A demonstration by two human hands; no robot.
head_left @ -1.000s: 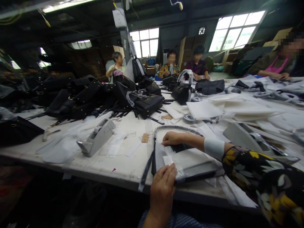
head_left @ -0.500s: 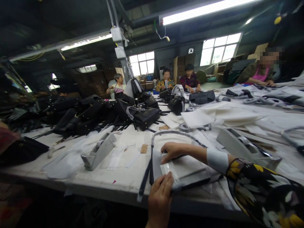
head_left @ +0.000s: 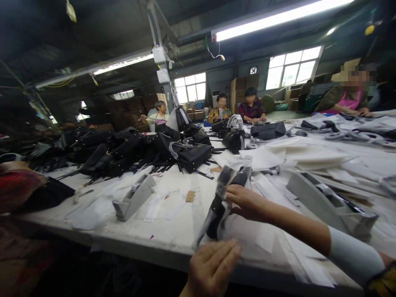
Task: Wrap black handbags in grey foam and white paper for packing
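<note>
My right hand grips a black bag wrapped in clear plastic and holds it tipped up on its edge above the white table. The bag's strap end sticks up above my fingers. Below it, at the table's front edge, hovers my left hand. It is slightly blurred, fingers stretched out, with nothing in it. A white cuff and a flowered sleeve cover my right forearm.
A grey tape dispenser stands to the left, a larger one to the right. Several black bags are piled at the back left, white sheets at the back right. People sit along the far side; a red sleeve shows at left.
The bag lay flat under both hands; now my right hand has tipped it up on edge. My left hand has come off it and drawn back toward the table's front edge.
</note>
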